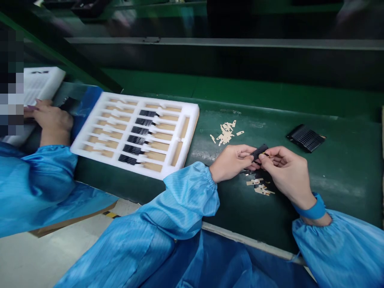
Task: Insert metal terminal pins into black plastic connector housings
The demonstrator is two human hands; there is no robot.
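Observation:
A small black, block-like part (258, 152) is pinched between the thumb and fingers of my left hand (228, 163). Against its right end, the fingertips of my right hand (287, 173) close on a small yellow-edged piece (264, 154), mostly hidden by the fingers. Just below the hands lies a loose group of small flat metal tabs (260, 189). Some dark bits beside them are partly covered by my hands. Farther back is a second pile of pale gold tabs (226, 133). To the right of my hands rests a set of black ribbed parts (306, 138), side by side.
Left of my hands, a white foam tray (165, 170) holds several black slotted parts (138, 140) in its middle column. Beyond it, a co-worker's hand (55, 121) is near another foam tray (55, 80). The green worktop (339, 172) ends at a pale front edge.

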